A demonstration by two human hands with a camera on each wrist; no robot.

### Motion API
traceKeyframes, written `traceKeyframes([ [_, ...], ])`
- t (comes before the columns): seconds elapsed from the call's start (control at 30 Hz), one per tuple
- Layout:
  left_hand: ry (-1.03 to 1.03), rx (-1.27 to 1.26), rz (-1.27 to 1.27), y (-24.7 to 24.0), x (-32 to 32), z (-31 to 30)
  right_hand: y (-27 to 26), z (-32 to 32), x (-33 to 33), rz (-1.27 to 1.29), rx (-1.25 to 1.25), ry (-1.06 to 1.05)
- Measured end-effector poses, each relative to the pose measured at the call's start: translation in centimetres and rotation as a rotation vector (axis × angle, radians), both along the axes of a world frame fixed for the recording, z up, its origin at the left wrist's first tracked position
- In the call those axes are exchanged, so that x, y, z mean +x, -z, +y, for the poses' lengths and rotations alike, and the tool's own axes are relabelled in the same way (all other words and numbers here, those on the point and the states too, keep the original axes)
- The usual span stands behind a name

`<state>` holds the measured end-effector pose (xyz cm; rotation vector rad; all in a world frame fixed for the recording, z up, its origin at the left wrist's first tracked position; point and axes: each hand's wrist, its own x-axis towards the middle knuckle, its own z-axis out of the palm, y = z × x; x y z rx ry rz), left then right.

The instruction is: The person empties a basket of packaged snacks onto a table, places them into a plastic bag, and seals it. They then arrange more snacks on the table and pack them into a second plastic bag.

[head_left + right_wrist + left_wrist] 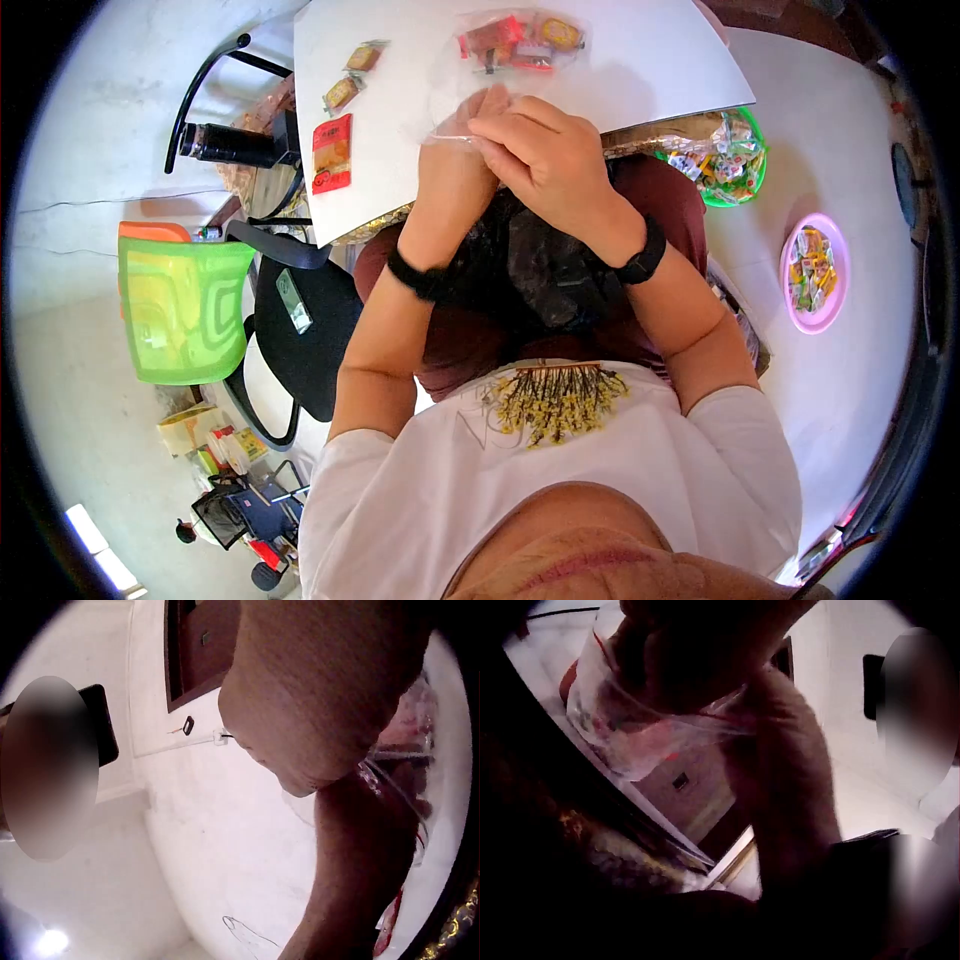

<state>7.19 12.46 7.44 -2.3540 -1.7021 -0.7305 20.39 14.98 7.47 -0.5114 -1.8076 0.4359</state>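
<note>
Sat at a white table [395, 130], before a clear bag [500, 79] of wrapped snacks [495, 38], lengthwise away and slightly rightward. Pinched its near end with the right hand [548, 152], beside the left hand [462, 158]; could not tell the left fingers' hold.

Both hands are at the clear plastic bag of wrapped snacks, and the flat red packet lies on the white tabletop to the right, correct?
No, the head view shows the red packet left of the bag, on the tabletop. The left hand and right hand are at it.
</note>
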Motion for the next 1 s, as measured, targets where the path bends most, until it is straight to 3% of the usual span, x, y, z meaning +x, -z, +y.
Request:
traceKeyframes([
  [0.13, -0.099, 0.207, 0.227, 1.6, -0.1, 5.1, 0.2, 0.0, 0.1, 0.010, -0.001, -0.005],
  [0.23, -0.259, 0.002, 0.035, 2.3, -0.3, 7.9, 0.5, 0.0, -0.2, -0.014, -0.019, -0.015],
  [0.33, -0.173, -0.138, -0.218, 2.2, 0.6, 7.1, 0.6, 0.0, 0.0, -0.073, -0.003, -0.011],
  [0.43, -0.300, -0.150, -0.338, 1.9, 1.6, 6.0, 0.8, 0.1, 0.0, -0.078, 0.001, -0.022],
  [0.53, -0.090, -0.058, 0.079, 3.3, -0.3, 4.8, 1.0, 0.0, -0.1, -0.072, 0.000, -0.026],
  [0.63, -0.084, -0.296, -0.067, 2.5, 0.0, 4.9, 0.8, -0.2, -0.2, -0.069, -0.007, -0.035],
  [0.83, -0.014, 0.279, 0.112, 3.8, -1.2, 7.2, 0.9, -0.3, -0.3, -0.120, -0.037, -0.049],
  [0.93, 0.224, 0.111, -0.046, 1.0, -0.2, 2.8, 1.0, -0.2, -0.5, -0.126, -0.020, -0.034],
  [1.0, 0.152, -0.230, -0.138, 0.3, -0.9, -1.1, 1.0, 0.1, -0.6, -0.081, -0.018, -0.031],
])
